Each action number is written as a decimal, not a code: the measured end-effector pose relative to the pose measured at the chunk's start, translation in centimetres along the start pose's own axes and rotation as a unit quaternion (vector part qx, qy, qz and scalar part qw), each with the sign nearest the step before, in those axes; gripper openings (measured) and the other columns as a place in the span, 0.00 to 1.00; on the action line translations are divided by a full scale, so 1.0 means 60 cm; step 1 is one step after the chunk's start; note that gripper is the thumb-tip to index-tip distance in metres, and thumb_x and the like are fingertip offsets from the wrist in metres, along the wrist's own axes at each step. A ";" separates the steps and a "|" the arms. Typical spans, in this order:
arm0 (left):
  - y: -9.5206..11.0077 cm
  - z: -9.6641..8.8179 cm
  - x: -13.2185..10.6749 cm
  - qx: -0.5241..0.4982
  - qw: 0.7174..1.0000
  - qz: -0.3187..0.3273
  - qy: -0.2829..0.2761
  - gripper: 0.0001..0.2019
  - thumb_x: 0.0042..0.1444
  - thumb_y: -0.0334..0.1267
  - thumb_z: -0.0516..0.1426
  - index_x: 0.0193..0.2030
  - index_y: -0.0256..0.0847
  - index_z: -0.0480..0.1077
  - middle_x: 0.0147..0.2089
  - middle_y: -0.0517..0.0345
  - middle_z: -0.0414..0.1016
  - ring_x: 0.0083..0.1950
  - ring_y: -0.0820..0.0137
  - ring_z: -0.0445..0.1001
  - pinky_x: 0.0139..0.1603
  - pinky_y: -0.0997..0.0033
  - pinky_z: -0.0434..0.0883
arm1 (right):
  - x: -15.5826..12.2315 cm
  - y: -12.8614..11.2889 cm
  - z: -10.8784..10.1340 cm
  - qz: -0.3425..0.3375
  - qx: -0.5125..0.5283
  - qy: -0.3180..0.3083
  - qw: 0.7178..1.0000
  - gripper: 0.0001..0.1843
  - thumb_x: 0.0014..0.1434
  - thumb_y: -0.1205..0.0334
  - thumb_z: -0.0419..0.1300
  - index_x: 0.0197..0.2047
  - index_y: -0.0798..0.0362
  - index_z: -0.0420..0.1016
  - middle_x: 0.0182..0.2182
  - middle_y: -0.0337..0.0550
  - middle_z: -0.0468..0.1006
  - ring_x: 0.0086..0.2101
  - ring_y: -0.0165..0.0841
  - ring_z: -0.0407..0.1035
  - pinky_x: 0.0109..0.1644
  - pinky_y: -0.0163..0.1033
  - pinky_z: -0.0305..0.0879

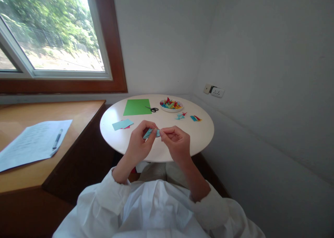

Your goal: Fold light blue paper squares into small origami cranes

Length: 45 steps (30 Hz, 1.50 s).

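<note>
Above the near half of the round white table (114, 109), my left hand (140, 139) pinches a small folded piece of light blue paper (147, 133) between thumb and fingers. My right hand (176, 140) grips the right end of the same paper with thumb and forefinger, its other fingers curled. The fingers cover part of the paper, so its full shape is hidden. To the left of my hands, light blue paper sheets (122, 124) lie over a pink one. Beyond my right hand rest small light blue folded paper pieces (180, 116) and a red one (184, 114).
A green sheet (137, 107) lies at the back with black-handled scissors (153, 109) at its right edge. A white bowl (171, 110) holds many colourful folded papers. Coloured strips (195, 118) lie at the right. On the wooden desk (86, 116) are written paper (31, 140) and a pen (57, 139).
</note>
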<state>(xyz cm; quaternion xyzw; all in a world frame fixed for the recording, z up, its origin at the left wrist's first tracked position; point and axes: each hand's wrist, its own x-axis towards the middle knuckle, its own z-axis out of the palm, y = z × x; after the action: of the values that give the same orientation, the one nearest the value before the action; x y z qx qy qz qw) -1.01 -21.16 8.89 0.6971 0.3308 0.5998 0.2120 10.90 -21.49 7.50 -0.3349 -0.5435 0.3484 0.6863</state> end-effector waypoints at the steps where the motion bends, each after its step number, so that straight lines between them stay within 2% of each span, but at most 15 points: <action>1: 0.000 0.000 0.000 -0.004 1.000 0.000 0.000 0.02 0.52 0.30 0.53 0.30 0.39 0.62 0.32 0.58 0.70 0.32 0.74 0.70 0.32 0.74 0.68 | 0.000 0.000 0.000 -0.001 0.001 0.003 1.000 0.04 0.44 0.63 0.64 0.24 0.54 0.73 0.22 0.38 0.76 0.24 0.28 0.70 0.31 0.35 0.71; 22: -0.001 0.007 0.000 -0.033 0.999 -0.011 0.002 0.04 0.52 0.31 0.53 0.28 0.39 0.61 0.31 0.59 0.68 0.30 0.75 0.69 0.31 0.74 0.70 | -0.001 0.005 0.003 -0.015 -0.019 0.021 0.999 0.06 0.45 0.61 0.63 0.25 0.54 0.73 0.22 0.39 0.77 0.23 0.28 0.70 0.29 0.35 0.72; 37: -0.008 0.008 -0.004 -0.036 0.999 -0.010 -0.001 0.04 0.52 0.30 0.54 0.29 0.40 0.61 0.31 0.60 0.67 0.31 0.75 0.69 0.32 0.73 0.70 | -0.002 0.002 0.006 0.010 -0.007 0.027 1.000 0.06 0.44 0.62 0.64 0.24 0.54 0.71 0.20 0.37 0.76 0.21 0.28 0.70 0.27 0.34 0.71; 41: -0.011 0.008 -0.003 -0.032 0.999 -0.012 0.008 0.04 0.51 0.31 0.54 0.29 0.39 0.61 0.32 0.59 0.68 0.32 0.74 0.70 0.33 0.72 0.70 | -0.001 -0.002 0.007 0.029 0.040 0.036 0.998 0.11 0.42 0.62 0.65 0.28 0.53 0.68 0.20 0.35 0.76 0.20 0.28 0.70 0.24 0.33 0.70; 45: -0.011 0.005 0.000 0.006 1.000 -0.006 0.019 0.03 0.52 0.31 0.54 0.29 0.39 0.61 0.31 0.59 0.69 0.32 0.74 0.70 0.32 0.74 0.69 | -0.002 -0.001 0.004 0.029 0.052 0.009 0.998 0.11 0.45 0.61 0.64 0.33 0.53 0.69 0.23 0.36 0.77 0.22 0.27 0.71 0.27 0.34 0.71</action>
<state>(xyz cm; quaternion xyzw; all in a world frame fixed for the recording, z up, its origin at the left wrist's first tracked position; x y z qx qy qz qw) -0.87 -20.67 8.34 0.6844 0.3424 0.6101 0.2052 10.65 -21.60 7.55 -0.3179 -0.5083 0.3930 0.6973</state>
